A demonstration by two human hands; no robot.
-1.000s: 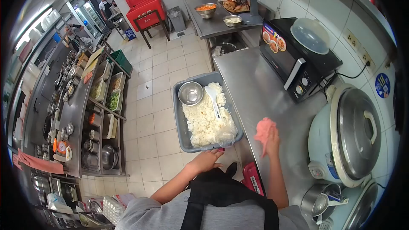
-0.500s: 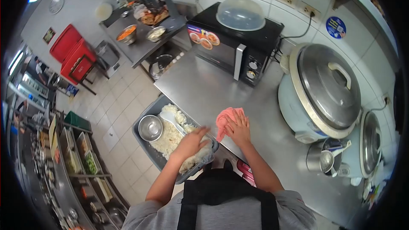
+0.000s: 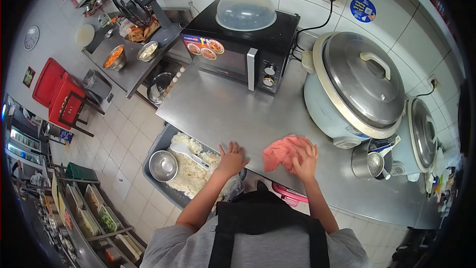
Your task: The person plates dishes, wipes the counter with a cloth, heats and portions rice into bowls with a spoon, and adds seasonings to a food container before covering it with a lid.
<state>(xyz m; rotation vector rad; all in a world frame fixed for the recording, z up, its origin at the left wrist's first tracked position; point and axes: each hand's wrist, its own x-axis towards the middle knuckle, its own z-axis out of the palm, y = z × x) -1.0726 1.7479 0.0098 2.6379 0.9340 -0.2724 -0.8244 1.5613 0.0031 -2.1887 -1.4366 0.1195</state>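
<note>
A crumpled pink cloth (image 3: 281,154) lies on the steel table (image 3: 213,101) near its front edge. My right hand (image 3: 306,163) grips the cloth's right side, thumb and fingers curled on it. At the table's edge, left of the cloth, my left hand (image 3: 232,160) rests with fingers spread and nothing in it. Just below that hand stands a grey tub (image 3: 150,171) of cooked rice (image 3: 184,181). A white rice paddle (image 3: 191,156) and a metal bowl (image 3: 163,166) sit on the rice.
A black microwave (image 3: 223,62) with a plastic dome cover (image 3: 246,10) stands at the back. To the right are a large rice cooker (image 3: 327,104), a metal pot (image 3: 364,163) and a second cooker (image 3: 421,134). A pink object (image 3: 290,195) shows below the table edge.
My right hand and the cloth have moved right along the table, and the cloth is now bunched differently. My left hand has gone from above the rice tub to the table edge. The view has shifted.
</note>
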